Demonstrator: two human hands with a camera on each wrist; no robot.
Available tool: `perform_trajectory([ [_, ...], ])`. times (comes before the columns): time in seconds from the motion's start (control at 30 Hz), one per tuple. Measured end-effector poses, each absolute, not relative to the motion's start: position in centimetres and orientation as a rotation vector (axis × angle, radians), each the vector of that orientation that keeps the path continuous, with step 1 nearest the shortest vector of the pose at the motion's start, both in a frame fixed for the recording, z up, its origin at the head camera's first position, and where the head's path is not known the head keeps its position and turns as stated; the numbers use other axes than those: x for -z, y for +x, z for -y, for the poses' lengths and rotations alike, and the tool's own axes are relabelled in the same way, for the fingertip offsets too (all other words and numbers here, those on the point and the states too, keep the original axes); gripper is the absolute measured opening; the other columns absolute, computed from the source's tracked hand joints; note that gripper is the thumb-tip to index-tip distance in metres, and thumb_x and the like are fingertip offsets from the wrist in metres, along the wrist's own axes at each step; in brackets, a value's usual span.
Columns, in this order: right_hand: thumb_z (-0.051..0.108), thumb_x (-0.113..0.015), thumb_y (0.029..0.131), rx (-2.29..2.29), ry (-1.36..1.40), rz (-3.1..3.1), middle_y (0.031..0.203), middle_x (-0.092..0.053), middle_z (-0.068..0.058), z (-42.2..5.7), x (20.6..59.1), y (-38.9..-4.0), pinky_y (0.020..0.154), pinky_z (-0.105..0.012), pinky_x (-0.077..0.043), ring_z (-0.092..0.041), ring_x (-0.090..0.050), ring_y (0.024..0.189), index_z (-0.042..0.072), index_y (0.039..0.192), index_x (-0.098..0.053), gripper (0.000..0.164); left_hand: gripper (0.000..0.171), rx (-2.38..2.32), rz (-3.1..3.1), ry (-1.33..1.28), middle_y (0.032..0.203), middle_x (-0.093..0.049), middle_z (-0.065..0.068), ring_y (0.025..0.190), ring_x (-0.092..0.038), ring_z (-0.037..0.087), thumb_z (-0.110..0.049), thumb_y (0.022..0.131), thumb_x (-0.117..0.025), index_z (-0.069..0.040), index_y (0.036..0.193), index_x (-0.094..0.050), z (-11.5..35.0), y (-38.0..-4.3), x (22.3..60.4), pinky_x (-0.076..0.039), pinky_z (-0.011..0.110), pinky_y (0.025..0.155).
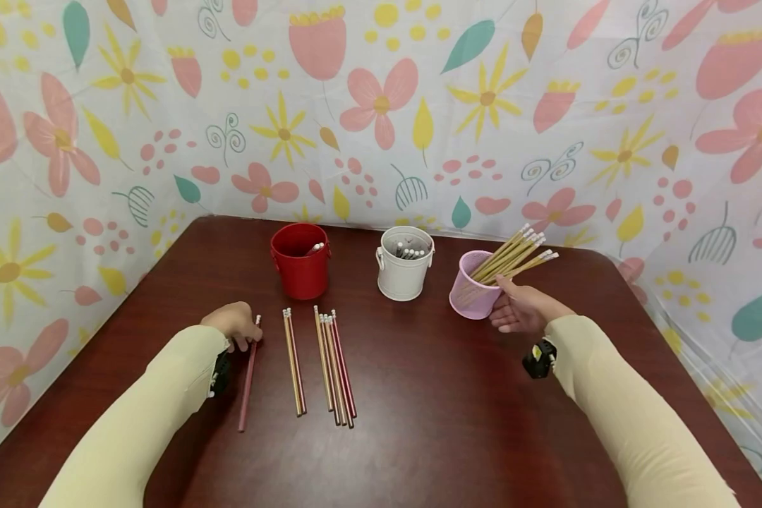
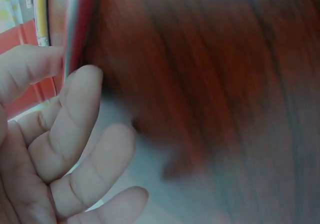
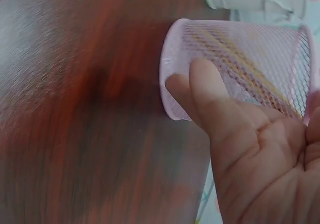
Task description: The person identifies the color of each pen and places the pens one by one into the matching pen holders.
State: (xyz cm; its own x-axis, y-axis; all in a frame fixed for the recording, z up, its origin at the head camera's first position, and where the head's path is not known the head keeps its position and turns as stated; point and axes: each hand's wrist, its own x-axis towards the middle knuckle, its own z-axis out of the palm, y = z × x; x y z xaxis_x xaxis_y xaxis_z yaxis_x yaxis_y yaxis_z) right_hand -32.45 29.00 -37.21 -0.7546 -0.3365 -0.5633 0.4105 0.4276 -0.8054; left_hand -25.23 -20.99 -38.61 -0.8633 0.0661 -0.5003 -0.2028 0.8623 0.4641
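Observation:
My left hand point(image 1: 233, 323) pinches a dark red pencil point(image 1: 249, 391) near its eraser end, at the left of the table. In the left wrist view, the thumb and forefinger meet on the pencil point(image 2: 79, 18) while the other fingers hang loosely bent. At the right, a pink mesh cup point(image 1: 463, 293) holds several yellow pencils point(image 1: 511, 255) that lean to the right. My right hand point(image 1: 525, 309) is beside this cup, thumb close to the rim. Its fingers lie fairly straight against the mesh side point(image 3: 240, 48) in the right wrist view.
A red bucket point(image 1: 300, 275) with pencil ends inside stands at back left. Beside it is a white bucket point(image 1: 401, 279) holding several dark pencils. Two pencils point(image 1: 294, 363) and a group of several yellow and red pencils point(image 1: 335, 370) lie mid-table. Patterned cloth point(image 1: 381, 176) hangs behind.

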Motion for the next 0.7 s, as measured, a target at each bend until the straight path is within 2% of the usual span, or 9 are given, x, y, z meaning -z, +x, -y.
perform_trajectory([
  [0.17, 0.059, -0.007, 0.097, 1.364, -0.007, -1.912, 0.114, -0.057, -0.018, -30.0, 37.3, -32.8, 0.082, -0.029, -0.051, -0.016, -0.061, 0.091, -0.023, 0.136, -0.017, 0.091, 0.018, -0.755, -2.551, -0.053, 0.07, -0.064, 0.012, 0.061, -0.062, 0.022, -0.01, 0.088, -0.055, 0.0, 0.074, -0.06, 20.9, -25.3, 38.3, -0.052, 0.034, 0.055],
  [0.37, 0.064, -0.015, 0.096, 1.385, -0.013, -1.849, 0.106, -0.062, -0.009, -30.9, 38.0, -32.9, 0.084, -0.029, -0.05, -0.014, -0.061, 0.091, -0.019, 0.138, -0.019, 0.093, 0.024, -0.9, -2.609, 0.061, 0.062, -0.064, 0.003, 0.055, -0.061, 0.016, -0.013, 0.089, -0.057, -0.003, 0.067, -0.064, 21.2, -25.8, 36.5, -0.044, 0.027, 0.049],
  [0.53, 0.064, -0.017, 0.096, 1.429, -0.009, -1.829, 0.105, -0.062, -0.009, -30.9, 38.5, -32.9, 0.085, -0.028, -0.049, -0.015, -0.061, 0.093, -0.02, 0.137, -0.019, 0.094, 0.02, -1.086, -2.657, 0.28, 0.073, -0.068, 0.005, 0.068, -0.067, 0.02, -0.011, 0.091, -0.059, 0.004, 0.083, -0.069, 21.8, -25.9, 34.5, -0.053, 0.034, 0.063],
  [0.7, 0.065, -0.018, 0.096, 1.46, -0.022, -1.832, 0.107, -0.06, -0.011, -30.5, 38.5, -32.9, 0.085, -0.028, -0.049, -0.014, -0.06, 0.093, -0.023, 0.137, -0.016, 0.097, 0.019, -1.182, -2.683, 0.383, 0.083, -0.071, 0.01, 0.076, -0.069, 0.022, -0.008, 0.092, -0.058, 0.009, 0.095, -0.067, 22.5, -25.4, 33.2, -0.054, 0.042, 0.074],
])
